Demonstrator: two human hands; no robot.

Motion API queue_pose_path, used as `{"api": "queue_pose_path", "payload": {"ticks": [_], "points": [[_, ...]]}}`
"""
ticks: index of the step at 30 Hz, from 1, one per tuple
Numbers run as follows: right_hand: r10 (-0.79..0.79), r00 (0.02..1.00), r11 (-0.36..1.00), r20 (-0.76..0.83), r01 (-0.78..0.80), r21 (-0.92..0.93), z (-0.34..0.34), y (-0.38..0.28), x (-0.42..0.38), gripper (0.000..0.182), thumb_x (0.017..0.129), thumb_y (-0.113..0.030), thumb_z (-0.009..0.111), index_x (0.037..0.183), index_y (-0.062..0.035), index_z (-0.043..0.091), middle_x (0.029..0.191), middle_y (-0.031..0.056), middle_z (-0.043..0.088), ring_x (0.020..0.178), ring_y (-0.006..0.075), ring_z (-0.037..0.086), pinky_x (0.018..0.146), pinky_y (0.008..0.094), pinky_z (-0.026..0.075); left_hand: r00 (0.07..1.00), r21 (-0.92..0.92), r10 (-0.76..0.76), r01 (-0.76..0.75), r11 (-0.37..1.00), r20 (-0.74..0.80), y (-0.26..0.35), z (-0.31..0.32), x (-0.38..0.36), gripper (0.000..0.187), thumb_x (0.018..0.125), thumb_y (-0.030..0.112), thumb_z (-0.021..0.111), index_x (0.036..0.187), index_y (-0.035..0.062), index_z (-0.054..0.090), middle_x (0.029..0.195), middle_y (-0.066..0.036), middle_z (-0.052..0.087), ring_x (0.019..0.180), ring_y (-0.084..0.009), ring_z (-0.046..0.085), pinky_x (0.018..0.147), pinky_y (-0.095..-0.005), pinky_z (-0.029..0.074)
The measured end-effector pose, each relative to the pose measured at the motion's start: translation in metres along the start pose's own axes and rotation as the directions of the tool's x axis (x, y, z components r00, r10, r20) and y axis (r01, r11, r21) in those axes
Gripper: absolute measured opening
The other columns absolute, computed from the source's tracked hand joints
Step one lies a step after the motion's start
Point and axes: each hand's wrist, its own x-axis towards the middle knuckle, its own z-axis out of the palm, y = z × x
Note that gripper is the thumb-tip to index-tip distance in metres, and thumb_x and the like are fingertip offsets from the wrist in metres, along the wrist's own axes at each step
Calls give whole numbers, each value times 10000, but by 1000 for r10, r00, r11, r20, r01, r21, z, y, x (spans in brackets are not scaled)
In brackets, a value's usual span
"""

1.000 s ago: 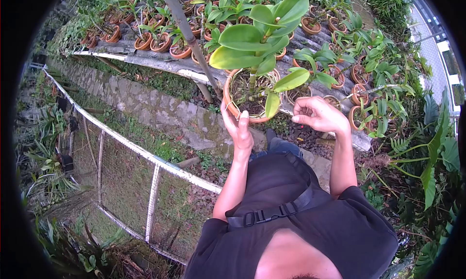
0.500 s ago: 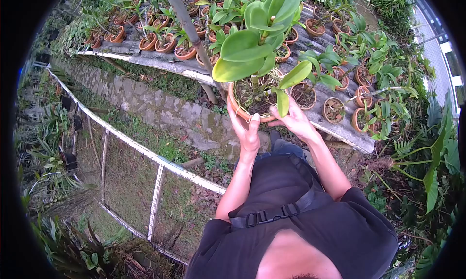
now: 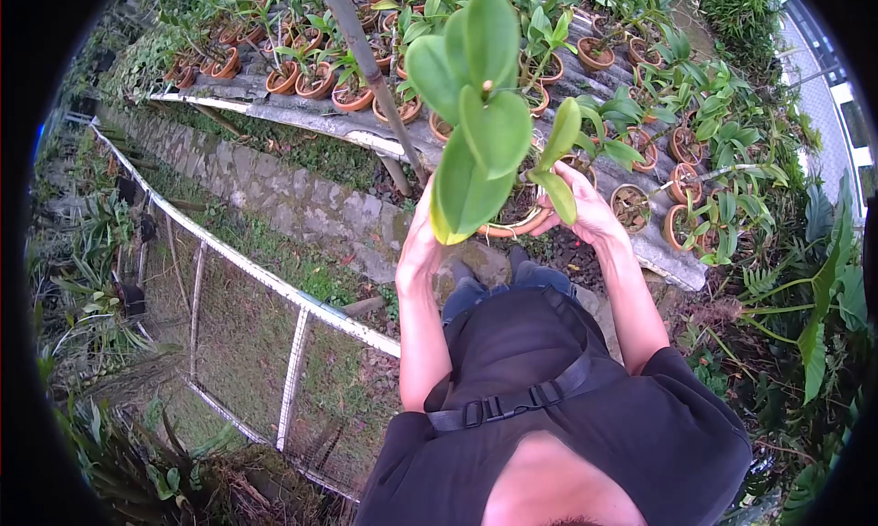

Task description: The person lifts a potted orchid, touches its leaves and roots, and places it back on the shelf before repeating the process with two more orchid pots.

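A potted orchid with broad, thick green leaves (image 3: 494,133) is held up in front of my body, its foliage covering most of the pot. Only a strip of the clay pot's rim (image 3: 501,230) shows below the leaves, with pale roots near it. My left hand (image 3: 421,240) grips the pot's left side; its fingertips are behind a yellow-tipped leaf. On the right side, my right hand (image 3: 590,211) is curled around the pot, close to a smaller upright leaf (image 3: 560,133).
Several potted plants stand on a corrugated grey bench (image 3: 590,91) ahead. A slanting pole (image 3: 370,69) rises just left of the orchid. A white-railed mesh fence (image 3: 297,297) runs along the left, beside a stone path (image 3: 274,192). Large-leaved plants (image 3: 814,320) grow at the right.
The orchid has turned and tilted in my hands. Its large leaves now hang over the pot's front left and hide most of the rim and soil. Both hands keep hold.
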Motion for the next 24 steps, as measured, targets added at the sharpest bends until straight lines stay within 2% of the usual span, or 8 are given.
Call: {"api": "queue_pose_path", "payload": {"ticks": [3, 5, 9, 11, 14, 15, 19, 24], "points": [[64, 998, 991, 11, -62, -115, 5, -5, -1, 673, 881, -103, 669, 1458, -43, 327, 1173, 74, 569, 881, 150, 636, 639, 440, 650, 996, -214, 65, -50, 976, 66, -10, -14, -10, 589, 888, 249, 711, 1382, 55, 457, 1356, -128, 523, 1195, -259, 555, 993, -467, 499], [94, 995, 980, 30, -87, -177, 4, -7, -1, 685, 888, -120, 661, 1471, -41, 310, 1207, 102, 571, 915, 174, 648, 643, 422, 647, 996, -367, -46, 16, 930, -74, -11, -16, -11, 513, 888, 165, 708, 1341, 58, 492, 1286, -117, 566, 1105, -235, 603, 942, -425, 549], [61, 998, 947, -21, -65, -316, 5, -9, -5, 693, 902, -144, 642, 1490, -42, 291, 1294, 151, 555, 946, 233, 670, 670, 390, 641, 909, -253, -166, 70, 965, -383, -13, 9, -11, 448, 837, -41, 717, 1240, 82, 564, 1143, -58, 625, 968, -156, 651, 798, -292, 618], [49, 990, 917, -132, -97, -387, 13, -12, -11, 644, 881, -125, 662, 1443, -24, 364, 1289, 168, 572, 914, 223, 686, 695, 343, 618, 979, -191, -36, -3, 982, -200, -17, 5, -10, 477, 866, 83, 709, 1301, 66, 513, 1194, -73, 604, 1033, -173, 632, 858, -325, 590], [-507, 860, 319, -60, 122, -940, 31, 8, -14, 604, 866, -57, 635, 1405, 17, 370, 1221, 203, 600, 790, 215, 695, 637, 337, 557, 1000, -77, 3, -3, 997, -2, -17, 3, 1, 606, 886, 242, 704, 1374, 25, 418, 1241, -97, 579, 1067, -184, 625, 891, -333, 557], [-625, 777, 250, -74, 109, -962, 51, 2, -19, 436, 826, -63, 690, 1223, 25, 533, 1046, 180, 633, 669, 236, 658, 622, 363, 507, 996, -72, 57, -52, 996, 64, -18, 5, 4, 603, 902, 250, 690, 1375, 16, 400, 1215, -91, 587, 1025, -169, 640, 856, -313, 564], [-435, 900, 294, -30, 111, -949, 65, 2, -19, 117, 795, -102, 729, 851, -1, 715, 683, 112, 614, 611, 261, 632, 610, 377, 499, 990, -66, -28, 20, 998, -135, -9, 23, 3, 625, 912, 258, 668, 1411, 35, 364, 1242, -113, 571, 1049, -177, 632, 869, -320, 554], [-446, 888, 119, 114, 185, -975, 68, 1, -7, 150, 796, -132, 709, 841, 12, 710, 734, 167, 654, 695, 353, 657, 673, 419, 529, 976, 23, 26, -22, 999, -216, -19, 24, 2, 642, 929, 244, 644, 1455, 43, 333, 1282, -109, 550, 1091, -187, 611, 911, -340, 534]]}}
